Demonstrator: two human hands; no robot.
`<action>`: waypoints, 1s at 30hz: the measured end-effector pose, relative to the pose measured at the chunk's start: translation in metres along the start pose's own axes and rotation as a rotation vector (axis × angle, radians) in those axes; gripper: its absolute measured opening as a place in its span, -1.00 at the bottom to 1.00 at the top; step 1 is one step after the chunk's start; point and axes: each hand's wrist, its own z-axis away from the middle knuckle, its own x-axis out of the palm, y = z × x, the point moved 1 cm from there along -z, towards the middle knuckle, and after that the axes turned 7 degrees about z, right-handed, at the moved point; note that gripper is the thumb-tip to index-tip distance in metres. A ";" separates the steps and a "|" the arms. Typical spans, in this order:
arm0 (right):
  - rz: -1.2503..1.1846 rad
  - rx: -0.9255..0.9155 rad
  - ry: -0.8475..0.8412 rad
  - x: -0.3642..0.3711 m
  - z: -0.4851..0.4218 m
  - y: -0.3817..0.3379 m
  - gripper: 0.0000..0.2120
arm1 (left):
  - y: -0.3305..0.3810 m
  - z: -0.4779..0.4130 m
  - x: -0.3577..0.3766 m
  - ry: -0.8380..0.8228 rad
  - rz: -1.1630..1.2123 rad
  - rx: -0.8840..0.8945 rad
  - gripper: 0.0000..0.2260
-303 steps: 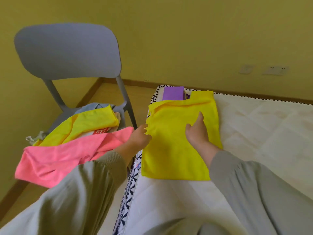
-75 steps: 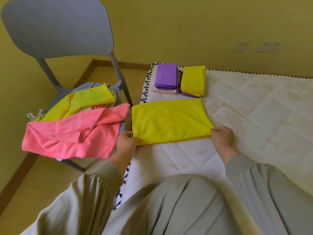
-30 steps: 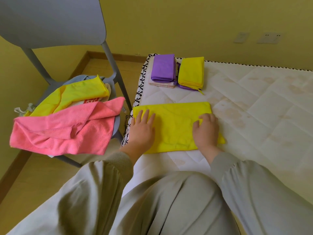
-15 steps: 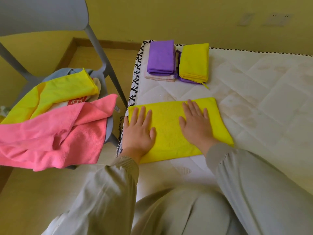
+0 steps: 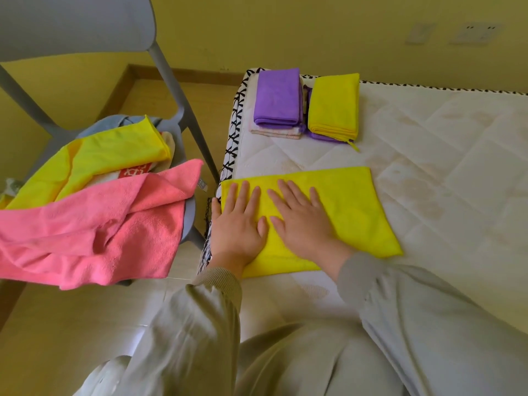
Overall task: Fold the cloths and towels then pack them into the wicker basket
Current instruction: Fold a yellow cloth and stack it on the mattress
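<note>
A yellow cloth (image 5: 354, 207), folded into a long strip, lies on the white mattress (image 5: 443, 167) near its left edge. My left hand (image 5: 238, 221) presses flat on the cloth's left end with straight fingers. My right hand (image 5: 303, 221) lies flat beside it on the cloth's middle. Farther back sit a folded purple towel (image 5: 278, 98) on a pale folded cloth, and a folded yellow cloth (image 5: 334, 105) on another purple one. No wicker basket is in view.
A grey chair (image 5: 171, 81) stands left of the mattress. Its seat holds unfolded cloths: a pink towel (image 5: 94, 230) hanging over the front, a yellow one (image 5: 94, 158) behind it, others beneath. The wall runs behind the mattress.
My right hand has slid left along the yellow cloth, close beside the left hand. The left hand stays pressed on the left end. The view has moved closer.
</note>
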 end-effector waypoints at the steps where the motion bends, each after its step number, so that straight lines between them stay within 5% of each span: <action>1: -0.022 0.059 -0.004 0.003 0.001 0.010 -0.40 | 0.000 0.000 0.000 0.009 0.003 -0.009 -0.38; 11: -0.102 0.375 0.034 0.021 0.014 0.068 -0.42 | 0.009 -0.009 -0.022 -0.133 -0.135 -0.133 -0.39; 17: -0.107 0.405 0.064 0.025 0.013 0.068 -0.36 | 0.060 -0.009 -0.013 -0.181 -0.082 0.312 -0.44; 24: -0.083 0.268 0.051 0.025 0.029 0.085 -0.36 | -0.013 0.027 -0.002 -0.083 -0.011 0.151 -0.38; 30: -0.144 0.635 0.050 0.033 0.055 0.111 -0.45 | -0.016 0.033 -0.004 -0.052 -0.016 0.083 -0.37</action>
